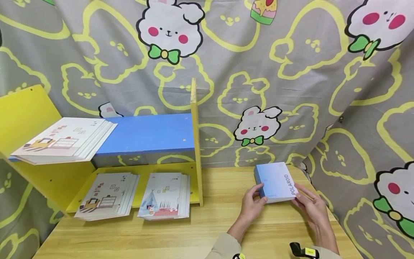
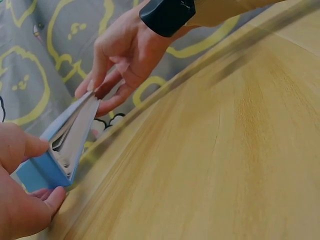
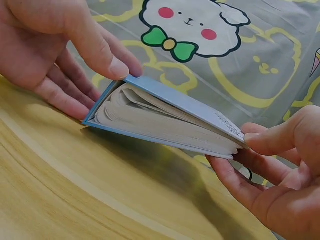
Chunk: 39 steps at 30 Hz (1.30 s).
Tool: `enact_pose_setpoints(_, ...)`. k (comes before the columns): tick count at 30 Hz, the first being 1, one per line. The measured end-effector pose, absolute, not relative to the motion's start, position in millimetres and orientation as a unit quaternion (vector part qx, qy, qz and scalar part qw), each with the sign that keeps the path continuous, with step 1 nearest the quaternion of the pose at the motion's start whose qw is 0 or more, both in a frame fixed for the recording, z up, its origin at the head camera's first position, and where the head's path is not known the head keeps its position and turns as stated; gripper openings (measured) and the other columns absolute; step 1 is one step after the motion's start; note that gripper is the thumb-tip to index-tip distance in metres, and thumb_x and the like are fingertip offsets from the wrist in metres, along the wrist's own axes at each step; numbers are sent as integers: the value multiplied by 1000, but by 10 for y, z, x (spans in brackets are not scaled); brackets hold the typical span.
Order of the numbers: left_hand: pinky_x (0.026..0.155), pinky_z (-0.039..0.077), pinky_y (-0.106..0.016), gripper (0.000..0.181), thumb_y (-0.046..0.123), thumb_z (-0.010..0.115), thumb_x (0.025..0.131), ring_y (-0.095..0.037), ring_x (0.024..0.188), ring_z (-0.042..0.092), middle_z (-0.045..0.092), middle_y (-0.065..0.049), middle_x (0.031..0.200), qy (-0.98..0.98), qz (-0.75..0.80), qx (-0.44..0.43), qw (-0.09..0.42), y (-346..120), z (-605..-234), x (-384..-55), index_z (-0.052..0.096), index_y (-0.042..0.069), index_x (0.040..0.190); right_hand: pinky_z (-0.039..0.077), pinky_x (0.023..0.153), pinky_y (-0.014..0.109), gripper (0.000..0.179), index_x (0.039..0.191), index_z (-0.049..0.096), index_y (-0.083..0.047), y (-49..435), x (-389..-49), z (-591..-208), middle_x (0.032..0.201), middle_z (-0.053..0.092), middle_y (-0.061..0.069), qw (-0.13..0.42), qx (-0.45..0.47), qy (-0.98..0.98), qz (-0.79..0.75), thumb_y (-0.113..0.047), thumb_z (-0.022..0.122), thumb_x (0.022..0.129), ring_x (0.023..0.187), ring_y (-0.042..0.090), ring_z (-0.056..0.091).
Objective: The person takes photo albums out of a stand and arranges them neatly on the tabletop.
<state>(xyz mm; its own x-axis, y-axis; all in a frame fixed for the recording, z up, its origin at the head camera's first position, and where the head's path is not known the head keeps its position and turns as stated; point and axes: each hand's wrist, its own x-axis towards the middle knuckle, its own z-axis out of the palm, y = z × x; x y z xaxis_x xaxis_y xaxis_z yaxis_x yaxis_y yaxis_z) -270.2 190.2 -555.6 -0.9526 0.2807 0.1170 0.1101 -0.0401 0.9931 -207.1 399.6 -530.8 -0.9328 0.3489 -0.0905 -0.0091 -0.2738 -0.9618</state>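
A thick blue-and-white photo album (image 1: 275,181) marked POLAROID is held between both hands at the right part of the table. My left hand (image 1: 251,205) grips its blue spine side, thumb and fingers on opposite covers in the left wrist view. On the opposite edge, my right hand (image 1: 313,209) pinches the two covers. Seen from the right wrist, the album (image 3: 167,122) is closed, its page edges show, and a shadow lies on the table below it. Some pages inside look bent or uneven.
Left of the hands stands a yellow shelf unit (image 1: 196,144) with a blue upper board (image 1: 148,133). One stack of illustrated books (image 1: 64,138) lies on that board. Two more stacks, a left one (image 1: 105,196) and a right one (image 1: 163,196), rest below. A patterned curtain (image 1: 223,90) hangs behind.
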Motion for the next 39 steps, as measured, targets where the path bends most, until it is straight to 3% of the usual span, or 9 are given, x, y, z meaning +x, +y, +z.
enact_pose_setpoints(12,91,57,-23,39,-2,73,91,-25,112,62,60,-8,121,709,689,147,41,1927,-5612,-2708,71,12,127,57,89,21,44,146,56,-7,4002,-2092,-5366,103,68,-21,107,-178,-619,758,-3,60,103,97,1,69)
enact_pose_setpoints(17,88,57,-21,35,-1,74,90,-24,109,63,60,-9,117,719,680,145,25,1948,-5609,-2693,73,10,123,56,90,20,51,151,44,1,4004,-2116,-5384,103,62,-27,97,-202,-645,731,-3,58,103,97,-2,67)
enact_pose_setpoints(21,88,57,-22,35,-1,74,90,-23,110,62,60,-8,118,724,675,138,27,1958,-5591,-2677,73,12,123,56,91,21,53,152,39,7,4018,-2117,-5413,115,63,-14,92,-197,-669,711,-1,57,103,96,-2,67)
enact_pose_setpoints(23,89,57,-23,35,-1,74,90,-24,111,62,59,-9,118,723,677,135,29,1960,-5587,-2667,74,12,122,56,91,22,52,151,39,9,4025,-2117,-5433,128,62,0,85,-195,-688,694,-1,55,103,96,-3,66)
enact_pose_setpoints(26,89,57,-22,35,-2,74,90,-25,112,62,59,-9,120,723,678,132,29,1956,-5586,-2657,74,13,122,56,91,21,51,152,39,8,4027,-2131,-5450,144,53,18,73,-197,-711,671,-2,53,104,97,-6,64)
enact_pose_setpoints(28,89,58,-23,35,-4,73,90,-26,111,62,58,-9,119,723,677,137,23,1950,-5582,-2654,74,11,122,55,92,19,51,153,38,7,4023,-2136,-5450,155,39,26,67,-195,-726,656,-3,52,105,97,-10,61)
enact_pose_setpoints(31,88,58,-23,36,-4,73,90,-26,111,61,57,-8,119,723,675,143,21,1945,-5575,-2653,73,11,122,53,91,15,51,153,37,7,4025,-2142,-5446,158,33,30,64,-196,-743,636,-5,50,106,96,-15,57)
enact_pose_setpoints(39,88,57,-21,34,-3,72,91,-24,113,60,57,-4,120,720,679,141,38,1953,-5584,-2661,73,9,122,51,81,8,48,148,48,7,4028,-2140,-5473,148,51,27,82,-219,-785,573,-5,56,102,94,-13,59)
